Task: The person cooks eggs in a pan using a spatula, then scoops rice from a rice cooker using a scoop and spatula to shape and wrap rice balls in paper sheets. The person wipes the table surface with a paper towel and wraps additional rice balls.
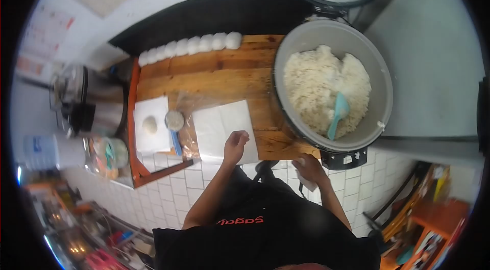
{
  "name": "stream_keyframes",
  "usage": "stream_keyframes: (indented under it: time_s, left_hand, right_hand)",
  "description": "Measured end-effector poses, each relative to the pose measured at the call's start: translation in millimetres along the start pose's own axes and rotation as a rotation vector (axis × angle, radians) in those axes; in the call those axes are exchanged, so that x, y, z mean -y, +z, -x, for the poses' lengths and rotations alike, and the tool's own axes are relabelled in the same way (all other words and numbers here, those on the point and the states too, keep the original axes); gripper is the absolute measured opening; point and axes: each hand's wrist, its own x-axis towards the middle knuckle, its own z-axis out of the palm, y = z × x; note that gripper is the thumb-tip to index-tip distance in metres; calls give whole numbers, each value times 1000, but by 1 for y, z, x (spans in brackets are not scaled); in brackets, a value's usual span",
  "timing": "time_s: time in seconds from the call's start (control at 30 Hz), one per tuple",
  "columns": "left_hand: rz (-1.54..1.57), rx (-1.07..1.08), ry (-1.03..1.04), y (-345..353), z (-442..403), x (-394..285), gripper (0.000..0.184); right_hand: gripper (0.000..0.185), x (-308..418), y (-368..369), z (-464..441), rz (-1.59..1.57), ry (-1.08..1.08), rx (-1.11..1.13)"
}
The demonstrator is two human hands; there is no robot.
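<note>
My left hand (236,144) is over a stack of white paper sheets (219,122) near the table's front edge. Its fingers are curled together; whether anything small is in them I cannot make out. Down at the table's front right edge, my right hand (310,169) is closed on a white cloth or paper (309,184), which hangs below the fingers. To its upper right stands a large rice cooker (282,73) with its lid up. White rice (319,81) fills much of the pot, and a teal rice paddle (337,117) lies on top.
White wrapped bundles (205,43) line the table's back edge. Left of the sheets, a blue-handled scoop (174,121) holds rice beside another white sheet (148,142) with a small rice portion. A steel appliance (108,101) and a clear container (116,152) stand further left.
</note>
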Motion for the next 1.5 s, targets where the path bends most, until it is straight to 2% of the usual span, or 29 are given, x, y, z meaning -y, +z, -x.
stream_keyframes:
  time_s: [0.07,0.1,0.2,0.4,0.47,0.5,0.53,0.63,0.73,0.83,0.93,1.0,1.07,1.1,1.13,1.17,1.2,1.23,1.27,1.4,1.43,1.47,1.5]
  left_hand:
    - [-131,-12,-2,-27,15,5,38]
    - [-138,-48,1,-16,27,14,37]
    - [-176,-137,26,-50,47,19,35]
    - [-80,-307,1,-116,63,18,32]
    - [-33,-321,-5,-137,58,31,30]
    - [-44,-299,-29,-147,52,26,30]
    - [-50,-277,-62,-156,53,12,30]
    - [-103,-187,-126,-188,40,-3,30]
    - [-140,-94,-138,-215,20,-12,31]
    - [-188,50,-148,-236,-3,-9,32]
    - [-222,192,-147,-250,-29,-14,33]
    - [-224,233,-94,-255,-41,-12,33]
    - [-235,305,-119,-257,-49,-22,34]
    - [-240,338,-130,-255,-52,-27,34]
    - [-249,383,-95,-252,-55,-27,35]
    - [-258,428,-62,-248,-55,-25,36]
    - [-265,461,-24,-239,-58,-25,38]
    - [-279,508,5,-230,-60,-24,40]
    - [-295,550,27,-220,-59,-24,42]
    - [-608,605,226,-184,-53,-19,50]
    - [-611,634,171,-182,-55,-27,52]
    - [-610,672,117,-182,-54,-41,53]
    - [-604,712,72,-180,-51,-49,54]
  right_hand:
    - [47,61,-2,-26,-54,-125,92]
    - [46,59,-3,-39,-83,-158,99]
    - [43,127,18,-79,-105,-264,29]
    - [41,249,32,-191,49,-384,-438]
    - [44,248,47,-260,203,-522,-731]
    - [44,252,45,-285,259,-504,-764]
    - [45,251,44,-306,323,-484,-785]
    - [43,188,51,-374,462,-263,-634]
    - [41,162,47,-345,791,-178,-502]
    - [42,154,84,-305,455,-45,-694]
    - [42,153,96,-249,383,16,-578]
    - [38,139,109,-208,241,60,-615]
    - [35,66,130,-149,504,147,-419]
    - [31,41,138,-110,513,297,-457]
    - [32,-32,157,-66,565,373,-481]
    - [36,-42,145,-15,437,651,-323]
    - [43,-41,130,13,270,919,-277]
    - [41,-37,122,39,492,860,-275]
    - [33,-28,110,45,499,847,-248]
    - [23,84,86,-24,253,402,-553]
    - [21,109,85,-45,196,258,-640]
    - [21,99,90,-61,329,94,-690]
    - [19,84,94,-69,313,119,-599]
